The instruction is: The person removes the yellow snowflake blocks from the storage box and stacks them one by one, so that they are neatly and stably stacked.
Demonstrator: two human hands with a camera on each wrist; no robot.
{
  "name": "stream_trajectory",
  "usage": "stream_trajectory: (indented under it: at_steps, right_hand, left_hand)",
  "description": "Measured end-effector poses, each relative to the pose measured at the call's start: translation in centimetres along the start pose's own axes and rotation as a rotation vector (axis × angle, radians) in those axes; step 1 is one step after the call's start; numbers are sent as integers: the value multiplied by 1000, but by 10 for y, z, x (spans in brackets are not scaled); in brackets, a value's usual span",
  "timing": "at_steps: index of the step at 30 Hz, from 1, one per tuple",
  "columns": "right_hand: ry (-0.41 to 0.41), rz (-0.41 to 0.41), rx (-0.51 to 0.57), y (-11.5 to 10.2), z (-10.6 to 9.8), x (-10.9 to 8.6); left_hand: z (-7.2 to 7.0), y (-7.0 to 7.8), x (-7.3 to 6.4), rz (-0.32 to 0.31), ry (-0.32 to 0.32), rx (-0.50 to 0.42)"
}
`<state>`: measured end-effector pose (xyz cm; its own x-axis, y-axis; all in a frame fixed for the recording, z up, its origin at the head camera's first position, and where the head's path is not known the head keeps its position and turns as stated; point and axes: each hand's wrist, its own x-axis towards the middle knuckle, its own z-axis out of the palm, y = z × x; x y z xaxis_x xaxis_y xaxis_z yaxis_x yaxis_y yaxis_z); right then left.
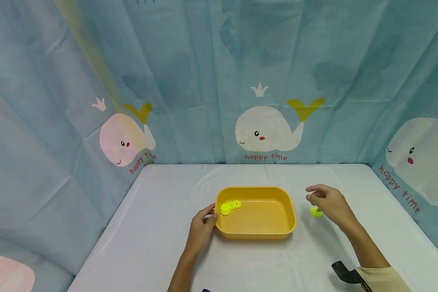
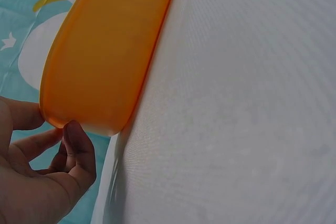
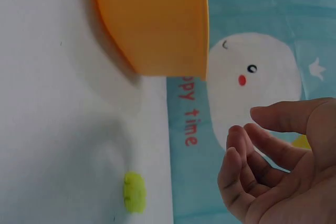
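A shallow orange-yellow plastic tray [image 1: 255, 236] with rounded corners sits on the white table. My left hand [image 1: 200, 227] holds its left end, thumb and fingertips at the rim and end wall; the left wrist view shows this grip on the tray [image 2: 105, 56] close up. Inside, near the left wall, lies a cluster of bright yellow flower-shaped pieces [image 1: 230, 207]. To the right of the tray, my right hand [image 1: 330, 205] hovers with loosely bent fingers and nothing between them. Just beneath it, another yellow-green flower-shaped piece [image 1: 315, 212] lies on the table, also visible in the right wrist view [image 3: 135, 192].
A white cloth covers the table [image 1: 160, 243]. Blue curtains [image 1: 200, 81] printed with whales hang behind it and along both sides. A black strap piece [image 1: 346, 273] sits by the right sleeve [image 1: 383, 280].
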<state>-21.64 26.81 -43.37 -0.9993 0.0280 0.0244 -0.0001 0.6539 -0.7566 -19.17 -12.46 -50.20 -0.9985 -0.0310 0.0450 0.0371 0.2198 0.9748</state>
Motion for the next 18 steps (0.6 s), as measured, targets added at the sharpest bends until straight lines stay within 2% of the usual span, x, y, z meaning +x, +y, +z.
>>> stream_trajectory:
  at_steps: [10,18]
  right_hand:
    - [16,-92,91,-29,24,2]
    - [-19,-170,123,-48,46,4]
  left_hand:
    - [0,1,0,-1,0,-9]
    - [1,0,1,-2,-4,-9]
